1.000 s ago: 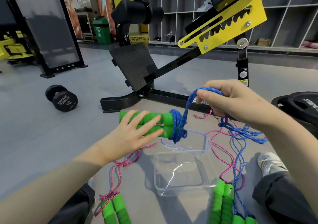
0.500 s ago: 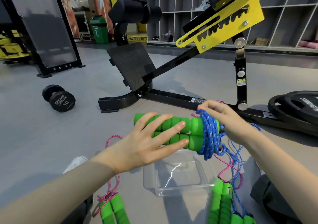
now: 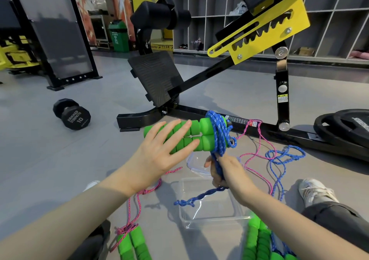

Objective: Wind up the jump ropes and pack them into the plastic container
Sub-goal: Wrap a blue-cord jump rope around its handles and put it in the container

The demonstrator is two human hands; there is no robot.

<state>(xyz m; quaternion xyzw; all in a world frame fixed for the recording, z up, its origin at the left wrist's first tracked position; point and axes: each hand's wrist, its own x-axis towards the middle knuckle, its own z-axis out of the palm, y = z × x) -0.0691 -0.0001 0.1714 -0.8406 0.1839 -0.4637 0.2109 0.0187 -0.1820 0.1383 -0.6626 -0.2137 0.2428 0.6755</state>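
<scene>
Down at the bottom, two green handles [image 3: 132, 243] with a pink rope [image 3: 137, 205] tied on them lie on the floor [image 3: 50, 160]. More green handles [image 3: 257, 239] lie at the bottom right, next to a dark trouser leg [image 3: 335, 217] and a white shoe [image 3: 315, 190].

A clear plastic box [image 3: 211, 215] sits on the floor between them. Its clear lid [image 3: 197, 166] lies just behind it.

The right hand [image 3: 225, 172] is over the box. Its fingers [image 3: 214, 177] are closed tight on a blue rope [image 3: 219, 138]. The loose end hangs down over the box.

The left hand [image 3: 159, 156] holds a pair of green handles [image 3: 191, 138] up in the air. Its fingers [image 3: 175, 138] are stretched almost flat on them. The blue rope is wrapped many times round the ends of these handles.

More blue and pink rope lies in loops on the floor to the right.

Farther back are a black dumbbell [image 3: 72, 114], a black and yellow gym bench [image 3: 209, 76], black weight plates [image 3: 347, 126] and a green bin [image 3: 118, 36].
</scene>
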